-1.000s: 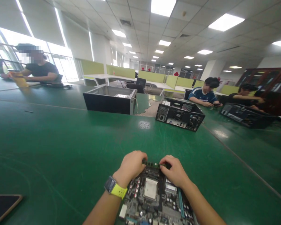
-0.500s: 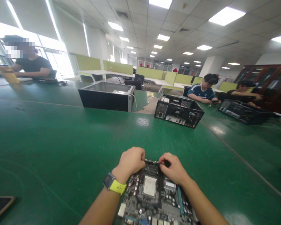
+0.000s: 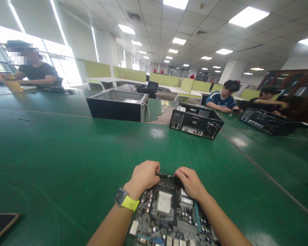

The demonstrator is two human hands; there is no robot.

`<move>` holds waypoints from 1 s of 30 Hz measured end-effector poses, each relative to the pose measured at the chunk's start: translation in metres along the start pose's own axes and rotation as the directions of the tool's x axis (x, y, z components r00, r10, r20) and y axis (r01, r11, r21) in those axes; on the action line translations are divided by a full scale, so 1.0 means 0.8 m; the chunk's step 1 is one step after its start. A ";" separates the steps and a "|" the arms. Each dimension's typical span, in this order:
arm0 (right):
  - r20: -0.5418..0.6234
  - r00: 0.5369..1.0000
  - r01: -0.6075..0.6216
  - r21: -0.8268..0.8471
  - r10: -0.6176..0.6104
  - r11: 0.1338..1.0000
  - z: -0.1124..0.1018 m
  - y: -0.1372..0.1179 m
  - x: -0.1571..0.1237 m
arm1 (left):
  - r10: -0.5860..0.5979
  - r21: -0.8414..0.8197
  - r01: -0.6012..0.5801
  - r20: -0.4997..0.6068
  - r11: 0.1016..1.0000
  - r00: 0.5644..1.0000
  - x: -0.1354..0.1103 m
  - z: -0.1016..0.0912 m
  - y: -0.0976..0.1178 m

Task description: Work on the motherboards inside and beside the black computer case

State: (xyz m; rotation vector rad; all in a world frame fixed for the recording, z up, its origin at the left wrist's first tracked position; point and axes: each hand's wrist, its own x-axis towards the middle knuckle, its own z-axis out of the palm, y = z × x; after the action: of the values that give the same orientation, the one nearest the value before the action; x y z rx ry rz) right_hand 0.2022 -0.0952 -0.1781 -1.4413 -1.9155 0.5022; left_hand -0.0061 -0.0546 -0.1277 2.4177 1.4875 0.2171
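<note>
Compared with one second ago, left to right: our left hand remains closed on the left end of a thin dark-green strip-shaped circuit module. We see this strip as a narrower, darker band now, at the far edge of the large black rectangular circuit board on the green, glossy table. Our right hand remains closed on the strip's right end; the gap seen between thumb and forefinger half a second ago no longer shows.

Hidden or unclear, left to right: a flat black slab with a tan rim is cut off by the frame; our left fingertips are partly concealed; the strip's lower edge cannot be made out, so we cannot tell its seating; the board's near edge is cropped; our right forearm covers its right side.
</note>
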 end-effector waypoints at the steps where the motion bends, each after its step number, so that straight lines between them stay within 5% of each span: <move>1: -0.002 1.000 0.000 0.006 0.000 1.000 0.000 0.000 0.000 | 0.004 -0.002 -0.004 -0.005 1.000 1.000 0.000 0.000 0.000; 17: -0.027 0.994 -0.099 0.230 0.108 0.968 -0.001 0.010 0.001 | -0.034 -0.031 0.035 0.016 0.999 0.999 0.001 -0.005 -0.006; 30: 0.010 0.998 -0.068 0.115 0.068 0.991 0.000 0.003 -0.001 | -0.031 -0.053 0.031 0.009 0.998 0.999 0.002 -0.006 -0.005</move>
State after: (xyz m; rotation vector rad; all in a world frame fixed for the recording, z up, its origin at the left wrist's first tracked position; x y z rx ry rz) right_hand 0.2040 -0.0949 -0.1800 -1.4356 -1.8162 0.6389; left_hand -0.0097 -0.0506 -0.1247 2.3499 1.4960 0.2369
